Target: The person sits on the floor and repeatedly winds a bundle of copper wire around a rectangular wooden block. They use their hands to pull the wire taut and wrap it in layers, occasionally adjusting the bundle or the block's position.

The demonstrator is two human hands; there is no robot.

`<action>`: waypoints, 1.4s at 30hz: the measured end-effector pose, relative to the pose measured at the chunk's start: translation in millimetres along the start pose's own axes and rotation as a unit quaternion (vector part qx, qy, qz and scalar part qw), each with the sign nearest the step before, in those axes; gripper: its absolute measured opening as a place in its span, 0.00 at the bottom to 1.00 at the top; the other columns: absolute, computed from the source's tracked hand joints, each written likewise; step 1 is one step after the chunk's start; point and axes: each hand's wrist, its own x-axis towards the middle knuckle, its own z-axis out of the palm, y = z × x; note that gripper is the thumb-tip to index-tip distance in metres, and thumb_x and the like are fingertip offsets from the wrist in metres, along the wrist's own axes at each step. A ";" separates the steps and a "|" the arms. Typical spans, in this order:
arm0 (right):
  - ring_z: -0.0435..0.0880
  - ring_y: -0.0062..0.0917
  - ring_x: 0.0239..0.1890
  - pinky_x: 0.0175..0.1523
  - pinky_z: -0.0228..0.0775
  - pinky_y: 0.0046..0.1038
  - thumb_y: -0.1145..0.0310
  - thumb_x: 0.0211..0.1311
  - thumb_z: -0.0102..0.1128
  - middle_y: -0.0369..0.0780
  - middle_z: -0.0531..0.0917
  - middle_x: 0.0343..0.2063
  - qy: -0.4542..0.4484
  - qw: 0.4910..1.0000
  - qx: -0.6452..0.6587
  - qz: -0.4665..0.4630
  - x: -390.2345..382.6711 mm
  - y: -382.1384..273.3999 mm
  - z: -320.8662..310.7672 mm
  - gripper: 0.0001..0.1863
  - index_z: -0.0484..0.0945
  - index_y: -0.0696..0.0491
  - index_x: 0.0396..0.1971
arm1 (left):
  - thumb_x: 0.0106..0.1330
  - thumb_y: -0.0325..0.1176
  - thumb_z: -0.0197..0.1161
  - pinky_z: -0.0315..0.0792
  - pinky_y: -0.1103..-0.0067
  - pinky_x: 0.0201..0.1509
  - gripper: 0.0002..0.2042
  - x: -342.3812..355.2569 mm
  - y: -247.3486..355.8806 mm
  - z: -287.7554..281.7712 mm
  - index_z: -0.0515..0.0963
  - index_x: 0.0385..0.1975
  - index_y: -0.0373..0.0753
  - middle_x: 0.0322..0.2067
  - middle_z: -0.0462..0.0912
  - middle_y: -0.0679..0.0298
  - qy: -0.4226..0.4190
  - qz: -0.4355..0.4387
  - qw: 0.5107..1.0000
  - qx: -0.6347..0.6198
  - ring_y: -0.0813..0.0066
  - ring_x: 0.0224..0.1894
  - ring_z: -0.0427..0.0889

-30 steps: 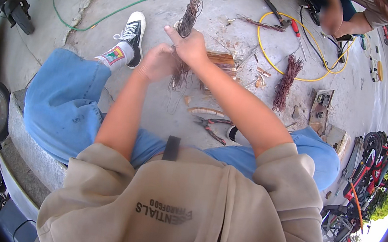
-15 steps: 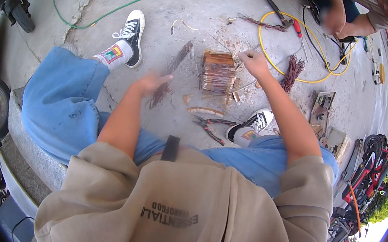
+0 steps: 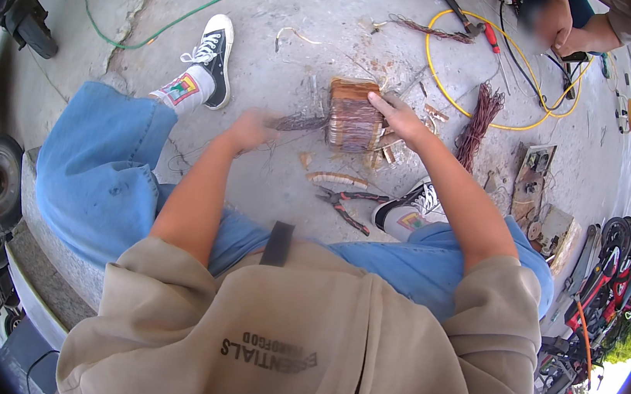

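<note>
A block-shaped coil (image 3: 355, 116) wound with copper-coloured wire sits on the concrete between my feet. My right hand (image 3: 400, 121) grips its right side, thumb on the top and fingers behind the edge. My left hand (image 3: 251, 132), slightly blurred, is closed on a bundle of thin dark wires (image 3: 298, 123). The bundle's far end reaches the coil's left side; I cannot tell whether it is attached there. Pliers (image 3: 345, 207) with red and black handles lie open on the ground, near my right shoe. A curved, pale brown strip (image 3: 337, 178) lies just beyond them.
A reddish wire bundle (image 3: 480, 122) lies right of the coil. Beyond it are a looped yellow hose (image 3: 433, 69), a hammer (image 3: 457, 12) and a red-handled screwdriver (image 3: 492, 38). Another person's hands (image 3: 572, 32) are at the far right. A metal box part (image 3: 533, 179) stands at right.
My left hand has swung the wire bundle from upright to nearly level, its end now at the coil. My right hand has come down from beside the coil onto its right side.
</note>
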 end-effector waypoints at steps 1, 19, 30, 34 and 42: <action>0.76 0.40 0.54 0.46 0.80 0.44 0.36 0.59 0.52 0.51 0.73 0.54 -0.004 1.000 0.015 0.004 -1.7 2.8 -2.9 0.43 0.63 0.59 0.61 | 0.54 0.26 0.67 0.73 0.75 0.47 0.24 -2.8 28.4 -2.5 0.75 0.54 0.38 0.46 0.82 0.55 0.019 -0.009 1.000 0.003 0.71 0.42 0.80; 0.77 0.19 0.21 0.25 0.69 0.21 0.67 0.61 0.62 0.40 0.82 0.27 0.085 0.971 0.224 0.022 36.1 49.4 2.9 0.13 0.80 0.62 0.37 | 0.52 0.30 0.65 0.72 0.74 0.52 0.20 66.5 90.6 45.5 0.76 0.46 0.29 0.46 0.81 0.49 -0.003 0.045 0.996 0.078 0.62 0.46 0.81; 0.64 0.17 0.10 0.14 0.53 0.17 0.76 0.50 0.65 0.35 0.70 0.15 0.561 0.745 0.360 -0.028 -46.7 37.2 -161.1 0.11 0.69 0.53 0.21 | 0.60 0.38 0.67 0.68 0.71 0.61 0.29 52.2 128.8 -11.0 0.67 0.57 0.30 0.53 0.76 0.51 0.129 0.173 0.974 0.064 0.63 0.55 0.76; 0.70 0.19 0.16 0.19 0.62 0.21 0.72 0.53 0.67 0.35 0.73 0.17 0.544 0.738 0.282 -0.283 -95.7 -61.3 -162.0 0.10 0.72 0.57 0.25 | 0.52 0.47 0.73 0.66 0.70 0.62 0.39 46.3 208.9 28.3 0.65 0.60 0.32 0.53 0.75 0.51 0.212 0.354 0.902 0.128 0.61 0.56 0.74; 0.68 0.13 0.11 0.16 0.60 0.19 0.72 0.55 0.63 0.33 0.74 0.13 0.417 0.801 0.058 -0.426 -142.6 -157.6 -53.2 0.12 0.68 0.55 0.19 | 0.42 0.53 0.76 0.68 0.68 0.54 0.44 -44.5 261.8 -26.0 0.65 0.59 0.39 0.46 0.76 0.57 0.580 0.366 0.658 0.311 0.57 0.47 0.75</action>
